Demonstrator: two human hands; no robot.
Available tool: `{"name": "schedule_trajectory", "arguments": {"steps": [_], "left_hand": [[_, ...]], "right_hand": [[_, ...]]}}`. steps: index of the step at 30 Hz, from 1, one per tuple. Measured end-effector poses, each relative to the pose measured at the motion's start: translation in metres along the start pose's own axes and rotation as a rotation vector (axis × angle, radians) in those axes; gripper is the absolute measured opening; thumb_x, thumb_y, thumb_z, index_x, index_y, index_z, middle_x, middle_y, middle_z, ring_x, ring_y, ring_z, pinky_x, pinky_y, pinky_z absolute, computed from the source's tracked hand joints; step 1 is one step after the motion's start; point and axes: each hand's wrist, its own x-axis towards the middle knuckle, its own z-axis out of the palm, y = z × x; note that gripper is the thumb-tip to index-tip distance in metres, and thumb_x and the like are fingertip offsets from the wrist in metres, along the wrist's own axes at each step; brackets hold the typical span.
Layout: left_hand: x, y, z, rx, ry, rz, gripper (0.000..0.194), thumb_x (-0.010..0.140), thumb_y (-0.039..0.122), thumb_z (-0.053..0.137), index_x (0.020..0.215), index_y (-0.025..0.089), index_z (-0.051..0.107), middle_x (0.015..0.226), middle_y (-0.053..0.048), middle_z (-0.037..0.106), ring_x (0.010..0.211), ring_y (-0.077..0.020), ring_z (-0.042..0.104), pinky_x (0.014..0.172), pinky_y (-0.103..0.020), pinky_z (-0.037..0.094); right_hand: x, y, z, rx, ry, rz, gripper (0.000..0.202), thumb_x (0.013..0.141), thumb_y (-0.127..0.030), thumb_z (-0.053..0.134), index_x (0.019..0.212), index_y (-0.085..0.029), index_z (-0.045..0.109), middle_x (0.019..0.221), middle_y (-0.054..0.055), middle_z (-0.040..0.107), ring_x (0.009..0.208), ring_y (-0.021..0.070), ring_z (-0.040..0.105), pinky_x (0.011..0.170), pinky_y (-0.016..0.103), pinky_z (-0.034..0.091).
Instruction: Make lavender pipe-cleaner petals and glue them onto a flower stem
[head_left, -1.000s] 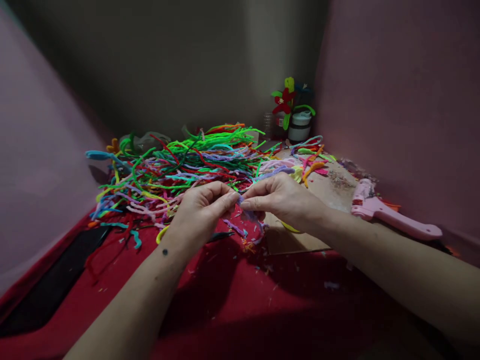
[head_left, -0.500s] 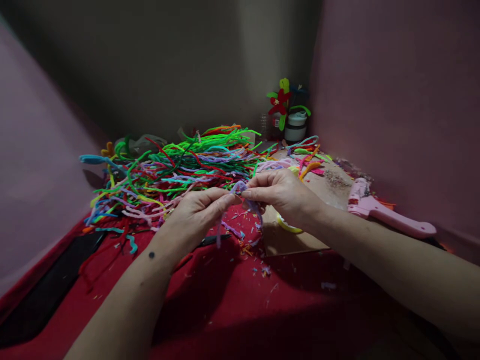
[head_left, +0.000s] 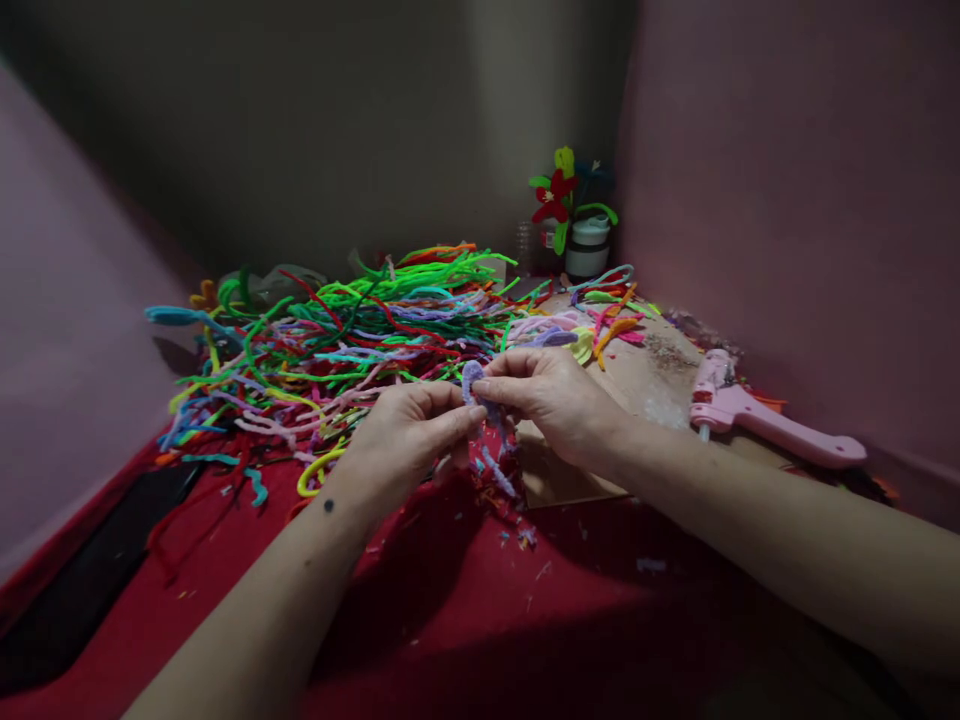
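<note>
A fuzzy purple pipe cleaner (head_left: 472, 374), bent into a narrow loop at its top, is pinched between my two hands. My left hand (head_left: 409, 425) grips it from the left with thumb and forefinger. From the right, my right hand (head_left: 555, 400) pinches the same pipe cleaner just below the loop, its fingers curled. A loose strand hangs beneath the fingertips. Below lie purple scraps (head_left: 496, 472) and coloured clippings on the red cloth (head_left: 450, 610). The fingers hide part of the held piece.
A heap of coloured pipe cleaners (head_left: 360, 330) spreads behind my hands. To the right, a pink glue gun (head_left: 772, 420) lies on its side near cardboard (head_left: 570, 480). A black phone-like slab (head_left: 97, 570) is at left. Pipe-cleaner flowers (head_left: 553, 195) stand by a lidded cup (head_left: 589, 248) at the back.
The pipe cleaner's loop now stands upright and narrower above my fingertips. My left hand has shifted slightly right. The view has moved a little.
</note>
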Motion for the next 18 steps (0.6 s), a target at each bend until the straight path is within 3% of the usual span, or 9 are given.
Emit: {"name": "schedule_trajectory", "arguments": {"steps": [11,18], "left_hand": [[0.0059,-0.0075,0.0060,0.021,0.058,-0.017,0.010,0.070,0.025,0.058,0.065,0.017,0.057,0.043,0.005,0.049,0.034,-0.0063,0.037,0.035,-0.019,0.026],[0.0062,-0.0088,0.0066,-0.037,0.009,-0.002,0.003,0.068,0.018,0.055,0.065,0.018,0.057,0.046,0.005,0.052,0.035,-0.0075,0.041,0.034,-0.019,0.029]], "right_hand": [[-0.0002,0.0026,0.0007,0.034,-0.016,0.076,0.009,0.059,-0.007,0.061,0.062,-0.014,0.056,0.053,-0.003,0.056,0.044,0.0069,0.050,0.044,0.020,0.041],[0.0001,0.0035,0.0007,0.005,-0.079,0.057,0.010,0.057,-0.006,0.054,0.063,-0.013,0.057,0.050,-0.002,0.057,0.042,0.0083,0.050,0.043,0.021,0.040]]}}
